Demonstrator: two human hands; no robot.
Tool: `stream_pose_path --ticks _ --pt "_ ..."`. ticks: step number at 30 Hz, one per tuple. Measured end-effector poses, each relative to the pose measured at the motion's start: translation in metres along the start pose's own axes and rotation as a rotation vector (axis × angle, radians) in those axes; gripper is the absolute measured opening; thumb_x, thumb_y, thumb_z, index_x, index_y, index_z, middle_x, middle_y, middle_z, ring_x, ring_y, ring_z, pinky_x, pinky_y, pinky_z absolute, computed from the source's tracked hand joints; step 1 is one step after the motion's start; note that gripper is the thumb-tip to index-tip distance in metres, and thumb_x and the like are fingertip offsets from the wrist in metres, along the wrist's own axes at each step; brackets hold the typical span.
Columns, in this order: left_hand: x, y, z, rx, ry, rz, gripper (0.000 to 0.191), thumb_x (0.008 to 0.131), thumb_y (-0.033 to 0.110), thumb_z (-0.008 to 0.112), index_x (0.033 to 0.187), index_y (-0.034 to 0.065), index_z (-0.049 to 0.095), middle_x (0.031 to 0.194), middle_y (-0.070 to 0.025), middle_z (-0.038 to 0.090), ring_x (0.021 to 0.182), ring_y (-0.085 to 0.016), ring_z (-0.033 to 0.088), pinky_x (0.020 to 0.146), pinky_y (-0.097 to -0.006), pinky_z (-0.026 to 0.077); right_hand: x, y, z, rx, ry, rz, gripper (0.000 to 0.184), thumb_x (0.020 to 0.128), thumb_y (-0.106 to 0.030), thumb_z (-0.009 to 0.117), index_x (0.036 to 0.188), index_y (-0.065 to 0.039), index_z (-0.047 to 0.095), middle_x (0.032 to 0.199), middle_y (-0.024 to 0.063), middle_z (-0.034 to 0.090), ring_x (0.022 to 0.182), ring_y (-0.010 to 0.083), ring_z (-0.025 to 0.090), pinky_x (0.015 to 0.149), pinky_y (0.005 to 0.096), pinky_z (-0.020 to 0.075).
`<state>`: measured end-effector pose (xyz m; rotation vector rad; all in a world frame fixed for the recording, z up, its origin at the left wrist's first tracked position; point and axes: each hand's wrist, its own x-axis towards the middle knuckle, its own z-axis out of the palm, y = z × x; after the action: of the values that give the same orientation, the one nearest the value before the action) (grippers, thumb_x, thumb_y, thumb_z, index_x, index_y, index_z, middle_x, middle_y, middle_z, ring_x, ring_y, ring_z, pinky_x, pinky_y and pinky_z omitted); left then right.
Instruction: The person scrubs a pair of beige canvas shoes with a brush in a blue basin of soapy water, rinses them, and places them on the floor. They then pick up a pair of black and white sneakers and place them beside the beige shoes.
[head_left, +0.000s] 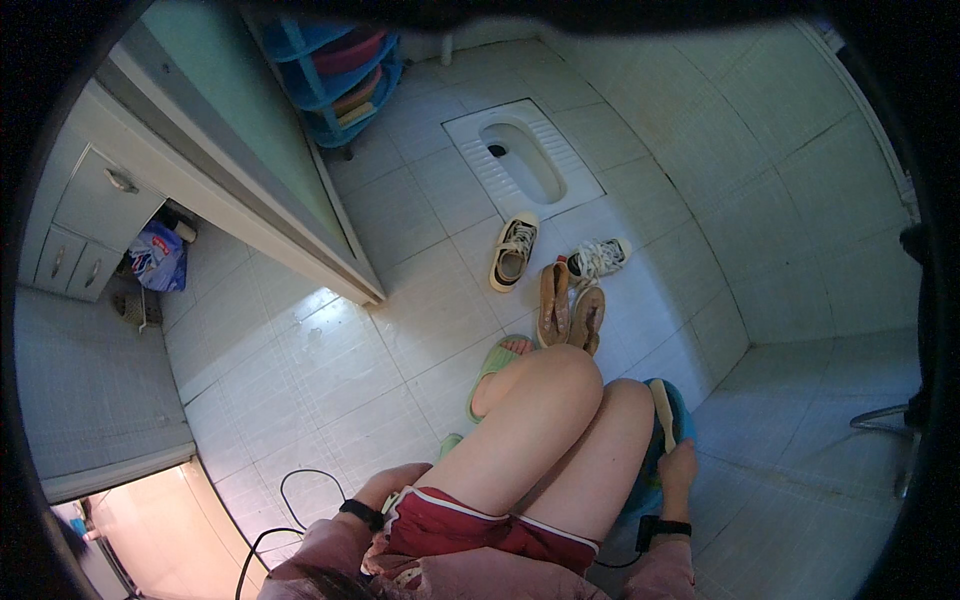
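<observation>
At the right side of my legs, my right hand (677, 461) grips the lower end of a long cream-coloured object (663, 416), possibly a brush or a shoe sole. It is held over a blue basin (684, 409), partly hidden by my thigh. My left hand (409, 475) rests by my left hip; its fingers are hidden behind the thigh. On the floor before my knees stand two tan shoes (554, 304). Just beyond them are a dark sneaker with pale laces (514, 251) and another sneaker (600, 259) with bunched white laces.
A squat toilet (525, 159) is set into the tiled floor ahead. A blue corner rack (337, 135) holding basins stands behind the door (255, 135). To the left are a cabinet (97, 199) and a plastic bag (159, 255). A black cable (259, 540) loops near my left arm.
</observation>
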<state>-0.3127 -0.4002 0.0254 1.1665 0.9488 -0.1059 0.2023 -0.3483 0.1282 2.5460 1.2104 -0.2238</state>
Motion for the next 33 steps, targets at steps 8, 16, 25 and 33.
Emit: stream_pose_path --ticks 8,16,25,33 --pt "-0.019 0.072 -0.028 0.191 0.265 -0.025 0.05 0.087 0.026 0.054 0.126 -0.0035 0.043 0.11 -0.0223 0.059 0.103 -0.032 0.058 0.089 -0.0373 0.044 0.002 0.0 0.0 -0.017 -0.004 0.002 0.041 0.072 -0.013 0.073 0.097 0.003 0.045 0.095 0.0222 0.058 0.08 0.0358 0.063 0.066 0.042 0.0537" --pt "-0.037 0.194 -0.019 0.072 0.741 0.261 0.064 0.087 0.038 0.055 0.133 -0.0008 0.033 0.127 -0.0262 0.044 0.116 -0.038 0.047 0.096 -0.0405 0.039 0.005 0.005 -0.001 -0.056 -0.012 -0.06 0.033 0.075 -0.01 0.068 0.096 0.003 0.046 0.095 0.0211 0.056 0.077 0.035 0.062 0.066 0.0427 0.0529" --pt "-0.005 0.273 -0.017 0.255 0.682 0.167 0.097 0.068 0.053 0.07 0.134 -0.003 0.028 0.128 -0.0289 0.04 0.115 -0.042 0.045 0.095 -0.0427 0.041 0.029 0.008 -0.011 0.13 -0.2 0.09 0.026 0.077 -0.002 0.063 0.097 0.004 0.046 0.098 0.021 0.052 0.085 0.0359 0.059 0.068 0.0421 0.0512" --pt "0.038 0.356 -0.048 0.036 0.483 -0.298 0.096 0.065 0.046 0.074 0.135 0.0004 0.027 0.129 -0.0251 0.042 0.113 -0.038 0.049 0.095 -0.043 0.042 0.082 0.014 -0.01 -0.114 -0.436 0.257 0.037 0.084 -0.016 0.06 0.111 0.005 0.046 0.105 0.0215 0.055 0.074 0.0285 0.064 0.063 0.0385 0.0527"
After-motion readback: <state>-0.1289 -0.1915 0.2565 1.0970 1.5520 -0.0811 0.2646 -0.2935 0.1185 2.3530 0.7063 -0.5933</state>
